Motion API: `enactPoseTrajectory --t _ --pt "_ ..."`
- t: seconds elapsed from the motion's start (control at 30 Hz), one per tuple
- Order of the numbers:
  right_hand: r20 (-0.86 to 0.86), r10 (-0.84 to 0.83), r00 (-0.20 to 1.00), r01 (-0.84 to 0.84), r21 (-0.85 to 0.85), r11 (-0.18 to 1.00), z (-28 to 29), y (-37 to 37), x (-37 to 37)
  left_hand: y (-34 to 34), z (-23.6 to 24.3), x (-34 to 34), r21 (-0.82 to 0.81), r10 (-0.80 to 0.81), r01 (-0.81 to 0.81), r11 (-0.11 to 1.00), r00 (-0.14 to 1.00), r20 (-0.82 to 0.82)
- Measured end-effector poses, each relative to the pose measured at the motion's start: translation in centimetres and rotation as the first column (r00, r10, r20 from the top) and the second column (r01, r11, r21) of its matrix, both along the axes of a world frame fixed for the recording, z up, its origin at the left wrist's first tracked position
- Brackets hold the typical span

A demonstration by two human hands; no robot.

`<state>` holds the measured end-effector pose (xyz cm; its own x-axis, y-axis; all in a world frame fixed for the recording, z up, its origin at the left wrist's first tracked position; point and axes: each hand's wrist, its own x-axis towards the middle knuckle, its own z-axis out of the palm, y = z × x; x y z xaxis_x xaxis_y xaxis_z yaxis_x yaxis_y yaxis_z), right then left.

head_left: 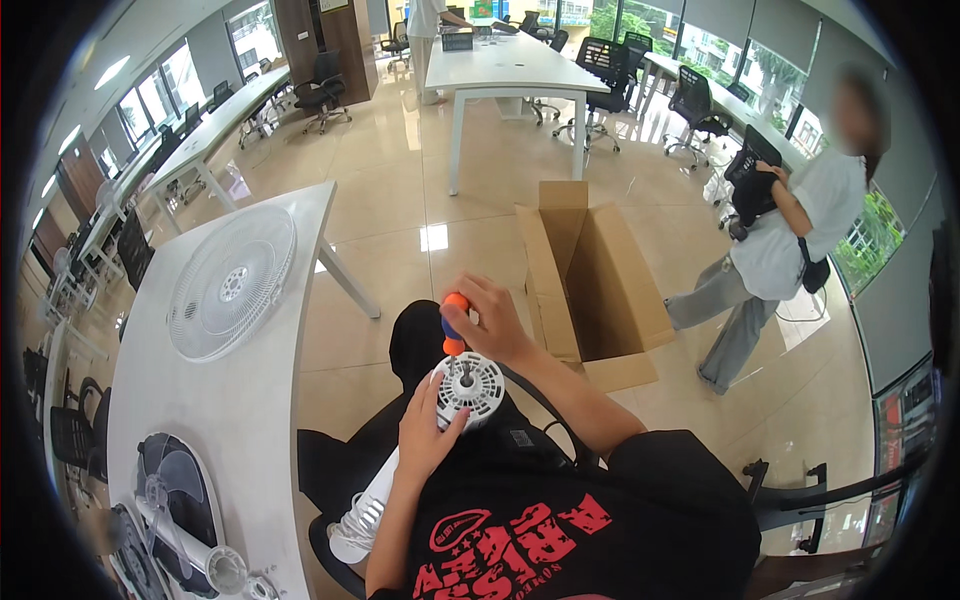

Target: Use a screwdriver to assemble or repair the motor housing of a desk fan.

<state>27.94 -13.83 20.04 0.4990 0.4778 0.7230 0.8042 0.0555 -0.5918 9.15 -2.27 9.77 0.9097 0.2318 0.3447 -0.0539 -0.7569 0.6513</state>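
A white, round, slotted fan motor housing [485, 388] rests on my lap, with a metal shaft at its middle. My left hand [425, 435] is closed around its left side and steadies it. From above, my right hand [492, 318] grips the handle of an orange and blue screwdriver [452, 328]. The screwdriver stands nearly upright, its tip at the housing's face just left of the shaft. My left fingertips lie close to the tip. Whether it sits in a screw is too small to tell. A white fan body [375, 500] extends below the housing, partly hidden by my left forearm.
To my left, a white table [245, 400] bears a round fan grille [235, 285], grey fan blades [180, 465] and a white tube [190, 545]. An open cardboard box [640, 270] stands on the floor ahead. A person [800, 230] stands at right, holding something black.
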Motion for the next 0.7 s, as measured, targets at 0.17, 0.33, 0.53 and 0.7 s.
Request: enactPoseTrajectory --t 0.17,0.33,0.53,0.7 --pt "-0.056 0.027 0.998 -0.022 0.087 0.996 -0.2 -0.1 -0.2 -0.2 0.2 0.2 0.01 -0.026 0.026 1.0 0.999 0.034" --pt "-0.216 0.097 0.972 -0.057 0.186 0.981 -1.9 -0.5 0.1 -0.2 0.1 0.1 0.005 -0.058 0.058 0.998 0.998 0.028" --pt "-0.162 0.019 0.987 0.009 0.166 0.986 -0.6 -1.0 -0.7 0.1 0.3 0.1 0.0 -0.089 0.089 0.996 0.996 -0.001" --pt "-0.113 0.018 0.993 0.001 0.162 0.987 -0.4 -1.2 -1.4 0.3 0.5 0.0 -0.013 -0.112 0.111 0.994 0.994 -0.009"
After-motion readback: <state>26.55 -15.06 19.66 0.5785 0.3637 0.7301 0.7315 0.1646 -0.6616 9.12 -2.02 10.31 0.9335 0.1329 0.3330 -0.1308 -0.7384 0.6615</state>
